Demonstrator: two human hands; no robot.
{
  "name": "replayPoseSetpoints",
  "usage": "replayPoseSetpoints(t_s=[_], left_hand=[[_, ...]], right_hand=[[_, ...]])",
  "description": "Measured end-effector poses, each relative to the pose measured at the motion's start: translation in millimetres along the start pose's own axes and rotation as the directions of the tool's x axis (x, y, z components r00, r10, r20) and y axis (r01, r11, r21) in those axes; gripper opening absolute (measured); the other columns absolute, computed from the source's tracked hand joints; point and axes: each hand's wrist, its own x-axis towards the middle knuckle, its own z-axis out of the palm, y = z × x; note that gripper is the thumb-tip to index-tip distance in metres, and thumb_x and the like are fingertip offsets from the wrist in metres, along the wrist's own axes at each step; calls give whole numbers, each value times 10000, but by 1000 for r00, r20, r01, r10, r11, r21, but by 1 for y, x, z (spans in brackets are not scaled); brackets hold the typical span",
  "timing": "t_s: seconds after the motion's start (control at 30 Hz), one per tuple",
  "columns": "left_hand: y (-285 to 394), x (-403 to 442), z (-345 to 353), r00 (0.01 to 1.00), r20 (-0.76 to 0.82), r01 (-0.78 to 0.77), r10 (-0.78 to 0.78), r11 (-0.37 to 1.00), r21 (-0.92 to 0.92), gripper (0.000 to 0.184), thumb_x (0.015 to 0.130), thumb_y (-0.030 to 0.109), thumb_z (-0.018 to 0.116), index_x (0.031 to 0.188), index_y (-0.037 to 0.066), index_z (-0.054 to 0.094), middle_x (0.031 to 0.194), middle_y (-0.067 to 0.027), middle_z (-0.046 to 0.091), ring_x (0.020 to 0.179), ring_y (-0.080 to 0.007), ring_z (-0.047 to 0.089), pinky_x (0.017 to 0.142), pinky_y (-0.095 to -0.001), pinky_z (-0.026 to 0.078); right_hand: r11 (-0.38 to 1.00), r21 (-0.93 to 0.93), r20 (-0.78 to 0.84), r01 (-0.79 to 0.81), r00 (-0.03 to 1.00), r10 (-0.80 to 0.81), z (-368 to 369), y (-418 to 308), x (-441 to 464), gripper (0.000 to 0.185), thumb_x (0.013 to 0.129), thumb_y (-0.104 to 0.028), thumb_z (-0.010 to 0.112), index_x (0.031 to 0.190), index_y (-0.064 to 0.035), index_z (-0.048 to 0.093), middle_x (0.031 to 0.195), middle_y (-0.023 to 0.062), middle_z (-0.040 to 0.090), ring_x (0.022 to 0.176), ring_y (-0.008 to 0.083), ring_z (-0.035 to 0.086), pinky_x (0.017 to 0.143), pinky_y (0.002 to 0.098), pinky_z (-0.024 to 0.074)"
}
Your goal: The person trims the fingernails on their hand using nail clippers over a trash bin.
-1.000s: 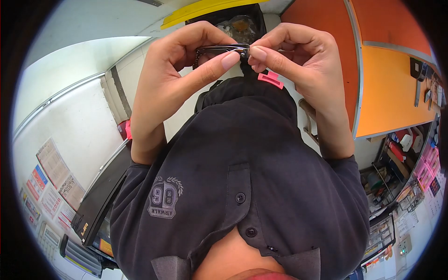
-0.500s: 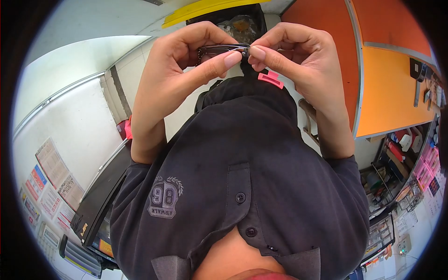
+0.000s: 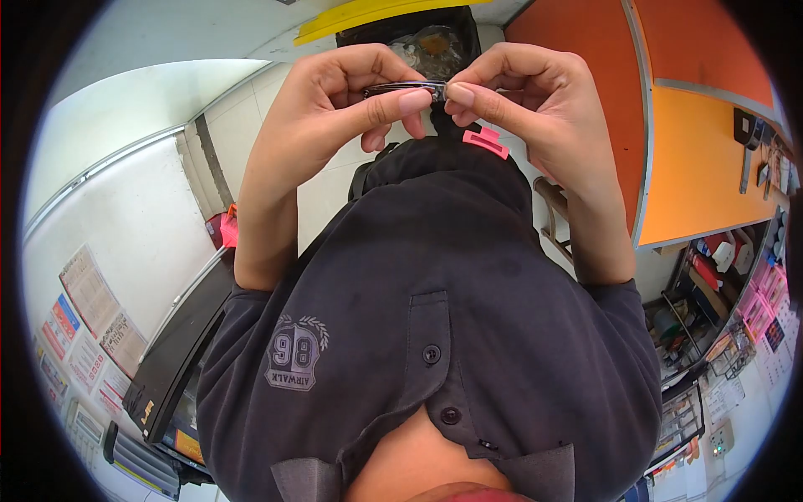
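Note:
My left hand point(image 3: 330, 113) holds a slim dark metal nail clipper point(image 3: 400, 87) between thumb and fingers, level in front of me. Its silver edges catch the light, and the far end is hidden by the left fingers. My right hand point(image 3: 535, 105) is closed, thumb pressed to the curled index finger at the clipper's right end. How much of that end lies inside the right fingertips I cannot tell. Just below the right fingers, a pink claw clip point(image 3: 487, 142) sits on the dark clothing.
Beyond my hands stands a black bin point(image 3: 468, 38) with a clear plastic bag. An orange cabinet point(image 3: 703, 167) rises on the right, with shelves point(image 3: 686, 322) of goods below. At left are a black appliance point(image 3: 167, 376) and papers on a white wall point(image 3: 100, 309).
The left hand has shifted slightly and turned the nail clipper, which now looks thinner; its bead chain no longer shows. The left lower fingers have spread downward. The right hand has barely moved.

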Motion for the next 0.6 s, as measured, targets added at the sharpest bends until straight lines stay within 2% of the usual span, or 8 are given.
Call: replayPoseSetpoints(t_s=[0.03, 0.2, 0.3, 0.33, 0.4, 0.5, 0.6], left_hand=[[-1, 0, -1, 1000, -3, -16, 16, 1000, -14, 163, 839, 130, 561, 906, -19, 571, 666, -63, 588, 468, -37, 431, 453, -170, 355], [-8, -4, -4, 991, -91, -111, 100, 985, -130, 200, 861, 181, 563, 925, -6, 591, 656, -6, 549, 511, -17, 424, 480, -153, 330], [-14, -4, -8, 981, -181, -134, 72, 924, -358, 234, 907, 211, 481, 939, 3, 584, 644, 32, 473, 503, -1, 341, 470, -164, 275], [-14, -5, -8, 980, -189, -116, 60, 945, -305, 276, 917, 233, 428, 948, -7, 561, 639, 39, 414, 513, -12, 310, 479, -173, 254], [-12, -9, -8, 979, -203, -75, 34, 977, -198, 361, 937, 278, 323, 966, -26, 515, 630, 51, 295, 532, -34, 249, 499, -191, 212], [-9, -12, -8, 979, -200, -102, 44, 950, -294, 295, 934, 241, 396, 976, -4, 554, 649, 46, 417, 572, 1, 310, 508, -181, 265], [-2, -16, -6, 986, -161, -69, 44, 985, -156, 340, 907, 276, 352, 958, -26, 499, 647, 51, 287, 578, -39, 264, 534, -199, 230]], right_hand=[[1000, 2, 4, 0, 1000, 0, 1, 1, 1, 141, 796, -105, 641, 827, 32, 635, 719, 66, 637, 683, 100, 617, 648, 212, 504], [934, 345, 18, -93, 996, 92, 5, 7, 7, 208, 839, -157, 592, 903, 38, 621, 783, 86, 635, 719, 139, 628, 700, 254, 513], [799, 563, 155, -209, 977, 146, 8, 13, 8, 264, 879, -205, 527, 962, 35, 600, 821, 91, 624, 745, 152, 624, 731, 281, 514], [738, 623, 216, -258, 964, 154, 8, 14, 7, 282, 892, -220, 505, 982, 33, 592, 833, 92, 620, 752, 155, 622, 740, 289, 514], [708, 643, 259, -291, 953, 156, 8, 17, 7, 298, 903, -234, 481, 1001, 29, 581, 830, 84, 615, 754, 149, 615, 751, 297, 513], [653, 685, 290, -324, 943, 163, 9, 17, 6, 297, 905, -236, 478, 1008, 26, 571, 827, 70, 608, 742, 136, 607, 755, 302, 515], [609, 719, 302, -335, 940, 161, 9, 20, 7, 282, 899, -223, 494, 1008, 27, 569, 823, 53, 604, 730, 121, 603, 752, 299, 517]])
